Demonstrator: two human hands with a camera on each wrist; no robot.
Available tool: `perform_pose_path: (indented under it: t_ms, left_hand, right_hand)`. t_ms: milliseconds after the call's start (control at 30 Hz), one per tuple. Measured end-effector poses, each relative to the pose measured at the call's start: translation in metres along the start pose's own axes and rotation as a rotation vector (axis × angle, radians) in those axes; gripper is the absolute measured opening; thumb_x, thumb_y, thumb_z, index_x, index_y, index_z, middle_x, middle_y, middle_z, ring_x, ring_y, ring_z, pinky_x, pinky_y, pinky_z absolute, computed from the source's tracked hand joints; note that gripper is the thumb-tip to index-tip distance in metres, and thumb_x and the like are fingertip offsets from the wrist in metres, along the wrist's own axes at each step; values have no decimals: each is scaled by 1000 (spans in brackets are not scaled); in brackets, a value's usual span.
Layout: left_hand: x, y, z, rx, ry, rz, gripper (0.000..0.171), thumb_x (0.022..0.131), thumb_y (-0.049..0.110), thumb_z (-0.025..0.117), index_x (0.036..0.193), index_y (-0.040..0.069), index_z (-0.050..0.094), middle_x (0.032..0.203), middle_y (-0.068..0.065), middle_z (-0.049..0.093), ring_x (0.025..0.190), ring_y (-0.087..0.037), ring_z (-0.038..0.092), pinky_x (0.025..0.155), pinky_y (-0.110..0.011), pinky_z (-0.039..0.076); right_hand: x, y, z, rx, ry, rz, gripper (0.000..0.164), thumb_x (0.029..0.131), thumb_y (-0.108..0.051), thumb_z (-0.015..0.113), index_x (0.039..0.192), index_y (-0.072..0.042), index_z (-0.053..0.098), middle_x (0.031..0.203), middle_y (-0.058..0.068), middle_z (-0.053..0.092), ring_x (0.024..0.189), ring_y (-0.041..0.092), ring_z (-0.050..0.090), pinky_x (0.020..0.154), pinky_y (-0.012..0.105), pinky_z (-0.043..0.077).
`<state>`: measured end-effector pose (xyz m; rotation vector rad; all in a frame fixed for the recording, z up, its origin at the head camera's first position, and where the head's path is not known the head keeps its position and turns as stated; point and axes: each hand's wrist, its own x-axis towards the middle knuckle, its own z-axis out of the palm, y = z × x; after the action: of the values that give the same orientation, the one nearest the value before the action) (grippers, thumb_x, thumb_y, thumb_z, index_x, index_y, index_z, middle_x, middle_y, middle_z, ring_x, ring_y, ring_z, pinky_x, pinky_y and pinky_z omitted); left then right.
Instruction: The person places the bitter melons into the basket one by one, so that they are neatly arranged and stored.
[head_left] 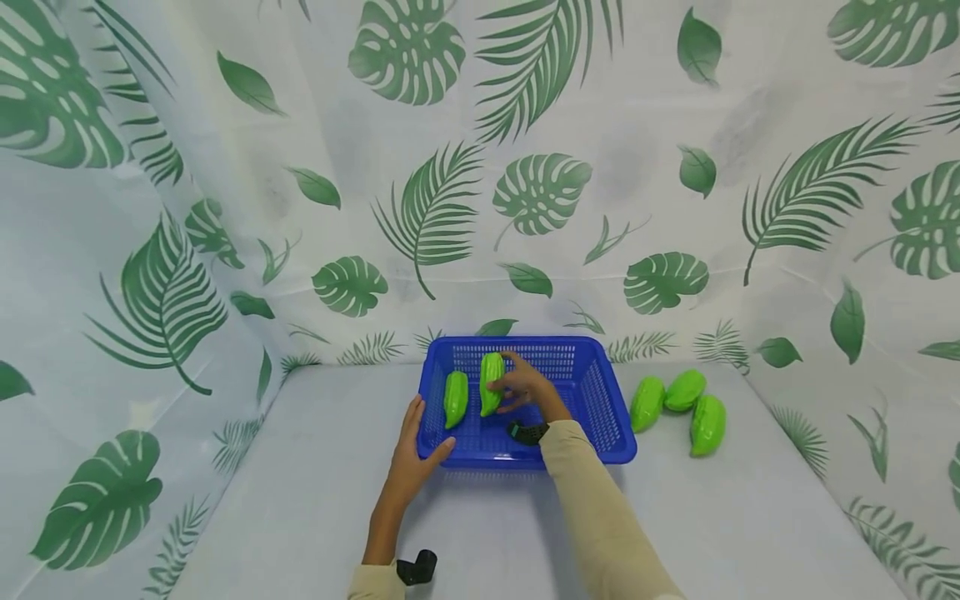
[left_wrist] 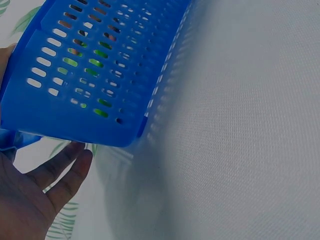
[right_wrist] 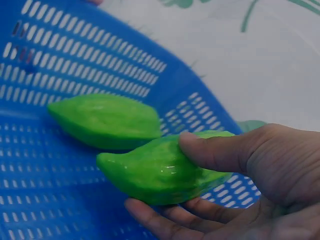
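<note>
My right hand (head_left: 522,382) holds a glossy green ridged fruit (head_left: 491,385) with a pointed end, inside the blue plastic basket (head_left: 618,457). In the right wrist view the thumb lies over this fruit (right_wrist: 155,172) and the fingers are curled under it. A second green fruit (right_wrist: 105,121) lies beside it in the basket, toward the left wall. At the basket's front left corner is my left hand (head_left: 411,467), thumb by the front rim and fingers along the left side. Its fingers (left_wrist: 65,185) look straight and spread near the basket's edge (left_wrist: 75,135) in the left wrist view.
To the right of the basket several more green fruits (head_left: 648,403) lie close together on the white table surface (head_left: 315,467). Behind and along the sides stands a white cloth (head_left: 600,208) printed with green leaves. The basket walls are slotted.
</note>
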<state>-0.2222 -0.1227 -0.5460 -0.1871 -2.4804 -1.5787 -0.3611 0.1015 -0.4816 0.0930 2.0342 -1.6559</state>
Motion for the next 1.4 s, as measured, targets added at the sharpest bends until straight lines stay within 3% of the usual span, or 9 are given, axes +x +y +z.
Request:
perform_pose_path:
  t_ms: [367,933,1033,1133,1267,1400]
  left_hand:
    - [-1,2,0,-5,-5,-16,88,89,41,69,157,12,21,165,-4,13,151,-35,14,117,-61,20]
    - [-1,5,0,10,-2,-18,87,89,38,69,156,11,21,165,-4,13,151,-33,14,118,-59,20]
    - [-2,5,-1,3,-4,-17,87,89,39,69,156,11,21,165,-4,13,152,-33,13,118,-60,19]
    - [-1,5,-1,5,-10,-18,88,89,40,69,156,11,21,165,-3,12,152,-32,13,118,-58,19]
    - [0,4,-2,13,-13,-27,88,89,41,68,157,13,20,166,-2,11,152,-31,12,119,-57,18]
    - [-1,3,-1,2,-14,-28,86,90,38,68,157,13,20,166,-2,11,152,-32,12,118,-58,19]
  right_hand:
    - [11,4,17,-113,44,-25,85,86,-2,70,154,-20,23,143,28,41,124,50,51,94,60,50]
    - [20,10,27,-64,56,17,85,86,1,70,154,-19,23,146,27,39,124,49,51,92,58,52]
    - [20,11,27,-69,61,26,85,86,1,70,154,-19,23,143,26,41,119,46,54,91,57,53]
    - [20,11,28,-76,68,34,86,86,0,71,154,-17,22,138,25,44,104,37,58,90,56,54]
    - [19,10,29,-84,72,42,85,87,-1,71,154,-15,20,127,22,47,86,27,52,89,55,54]
    - [18,11,30,-88,75,48,83,88,-2,70,154,-14,21,131,23,46,95,31,54,89,54,55]
